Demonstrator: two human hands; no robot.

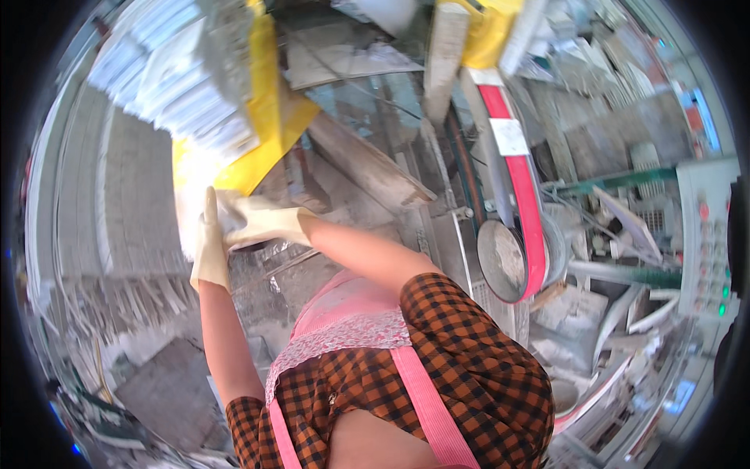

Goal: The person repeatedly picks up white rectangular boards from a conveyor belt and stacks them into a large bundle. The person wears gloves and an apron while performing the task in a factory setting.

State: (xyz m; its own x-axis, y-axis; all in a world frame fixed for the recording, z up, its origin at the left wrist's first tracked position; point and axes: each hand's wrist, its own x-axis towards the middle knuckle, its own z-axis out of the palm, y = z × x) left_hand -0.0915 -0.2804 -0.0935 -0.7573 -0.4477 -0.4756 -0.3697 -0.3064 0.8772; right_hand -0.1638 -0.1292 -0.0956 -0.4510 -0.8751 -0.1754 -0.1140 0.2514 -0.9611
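Observation:
Both my hands wear cream rubber gloves and meet left of centre, in front of a yellow surface [273, 148] whose near part is glared to white. My left hand [208, 248] points away from me with a finger or thumb stretched out; nothing shows in it. Reaching across from the right, my right hand [262, 221] lies close beside it, its fingertips blurred and partly lost in the glare. Whether they touch the left glove or hold something, I cannot tell. Just beyond the hands, a tall stack of white sheets or thin slabs [191, 86] rests by the yellow surface.
Grey stacked slabs [137, 180] stand at the left, with broken strips below. A dusty beam [367, 160] lies ahead of me. To the right, a red-and-white belt [525, 211] loops round a wheel. A control panel [709, 242] with buttons stands at the far right.

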